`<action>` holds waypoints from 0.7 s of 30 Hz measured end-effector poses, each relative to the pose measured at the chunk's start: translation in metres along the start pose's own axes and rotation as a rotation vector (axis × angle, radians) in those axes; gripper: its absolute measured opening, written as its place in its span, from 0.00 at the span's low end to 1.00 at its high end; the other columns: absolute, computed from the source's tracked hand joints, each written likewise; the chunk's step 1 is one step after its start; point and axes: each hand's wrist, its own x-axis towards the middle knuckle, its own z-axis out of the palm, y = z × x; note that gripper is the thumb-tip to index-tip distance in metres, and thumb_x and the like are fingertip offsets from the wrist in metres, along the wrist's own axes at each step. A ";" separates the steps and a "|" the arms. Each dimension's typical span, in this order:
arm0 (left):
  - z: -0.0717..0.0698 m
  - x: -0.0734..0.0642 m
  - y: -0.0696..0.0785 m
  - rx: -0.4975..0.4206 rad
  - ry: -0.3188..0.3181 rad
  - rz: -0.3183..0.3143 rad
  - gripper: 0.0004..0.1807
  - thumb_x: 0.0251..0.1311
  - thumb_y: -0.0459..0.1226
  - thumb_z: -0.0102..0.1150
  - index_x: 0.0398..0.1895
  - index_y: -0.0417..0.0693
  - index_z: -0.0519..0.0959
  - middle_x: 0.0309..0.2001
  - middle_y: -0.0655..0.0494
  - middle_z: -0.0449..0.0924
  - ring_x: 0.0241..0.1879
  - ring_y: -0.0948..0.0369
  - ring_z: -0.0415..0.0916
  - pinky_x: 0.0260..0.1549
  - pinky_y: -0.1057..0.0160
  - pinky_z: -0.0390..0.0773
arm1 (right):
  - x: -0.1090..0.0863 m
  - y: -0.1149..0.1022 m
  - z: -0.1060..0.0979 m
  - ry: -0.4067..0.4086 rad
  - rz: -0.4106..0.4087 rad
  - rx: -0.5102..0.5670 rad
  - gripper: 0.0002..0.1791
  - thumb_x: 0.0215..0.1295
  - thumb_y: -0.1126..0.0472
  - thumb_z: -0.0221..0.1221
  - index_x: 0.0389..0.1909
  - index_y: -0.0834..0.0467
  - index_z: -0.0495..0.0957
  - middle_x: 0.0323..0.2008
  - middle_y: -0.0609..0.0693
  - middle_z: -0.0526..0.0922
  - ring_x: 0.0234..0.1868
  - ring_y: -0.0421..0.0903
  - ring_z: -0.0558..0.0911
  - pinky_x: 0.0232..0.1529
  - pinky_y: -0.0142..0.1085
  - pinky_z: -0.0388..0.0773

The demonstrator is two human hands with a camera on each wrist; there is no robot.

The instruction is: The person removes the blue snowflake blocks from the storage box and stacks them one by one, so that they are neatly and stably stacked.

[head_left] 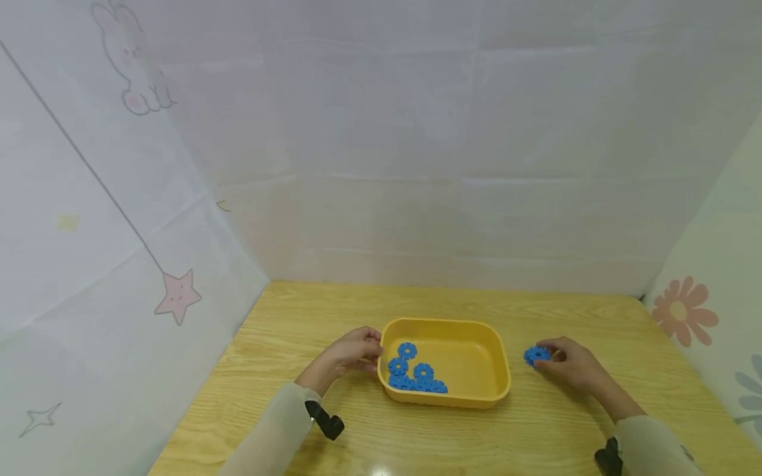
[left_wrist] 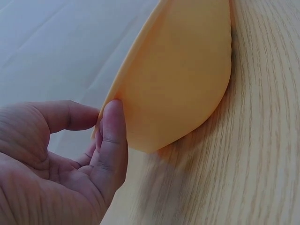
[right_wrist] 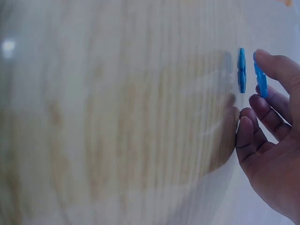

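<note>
A yellow plastic tray (head_left: 476, 360) sits on the wooden table, with several blue notched plastic discs (head_left: 423, 372) gathered in its left part. My left hand (head_left: 355, 350) pinches the tray's left rim; in the left wrist view its thumb and finger meet across the tray wall (left_wrist: 178, 79). To the right of the tray, my right hand (head_left: 571, 363) pinches one blue disc (right_wrist: 260, 77) by its edge. Another blue disc (right_wrist: 242, 70) lies flat on the table just beneath the held one, with a thin gap between them in the right wrist view.
The wooden tabletop (head_left: 440, 436) runs back to a pale cloth wall (head_left: 381, 211). Printed cloth walls stand at the left and right, with a pink star (head_left: 178, 296) and a red flower (head_left: 684, 311) on them.
</note>
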 end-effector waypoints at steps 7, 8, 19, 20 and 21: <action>0.000 0.001 0.001 0.004 0.002 -0.013 0.19 0.66 0.30 0.58 0.58 0.34 0.68 0.38 0.48 0.74 0.33 0.57 0.75 0.33 0.59 0.86 | 0.002 -0.001 0.001 -0.023 0.010 -0.009 0.30 0.64 0.49 0.69 0.59 0.66 0.78 0.47 0.56 0.80 0.43 0.49 0.77 0.42 0.45 0.78; 0.000 0.001 0.001 0.005 -0.002 -0.008 0.19 0.66 0.30 0.58 0.58 0.34 0.68 0.38 0.48 0.74 0.33 0.57 0.75 0.34 0.58 0.86 | 0.001 -0.002 0.000 -0.025 0.013 -0.008 0.30 0.64 0.50 0.69 0.59 0.66 0.78 0.47 0.56 0.80 0.44 0.50 0.77 0.43 0.46 0.79; 0.001 -0.001 -0.001 0.009 0.009 -0.003 0.20 0.66 0.30 0.59 0.58 0.34 0.69 0.38 0.49 0.75 0.34 0.56 0.76 0.31 0.61 0.86 | 0.005 -0.006 0.003 -0.039 -0.026 -0.012 0.27 0.62 0.55 0.70 0.56 0.70 0.78 0.48 0.60 0.81 0.47 0.55 0.79 0.47 0.53 0.80; 0.001 -0.001 0.000 0.010 0.008 -0.003 0.20 0.66 0.30 0.59 0.58 0.34 0.68 0.38 0.48 0.75 0.34 0.56 0.76 0.31 0.61 0.86 | 0.006 -0.006 0.004 -0.039 -0.024 -0.012 0.27 0.62 0.55 0.70 0.56 0.70 0.78 0.48 0.60 0.81 0.47 0.55 0.79 0.47 0.54 0.80; 0.000 -0.001 0.001 0.008 0.008 -0.005 0.20 0.65 0.30 0.59 0.58 0.34 0.68 0.38 0.48 0.75 0.34 0.55 0.75 0.31 0.61 0.86 | 0.007 -0.006 0.004 -0.040 -0.025 -0.014 0.27 0.62 0.55 0.70 0.55 0.69 0.78 0.48 0.59 0.81 0.47 0.55 0.79 0.47 0.54 0.80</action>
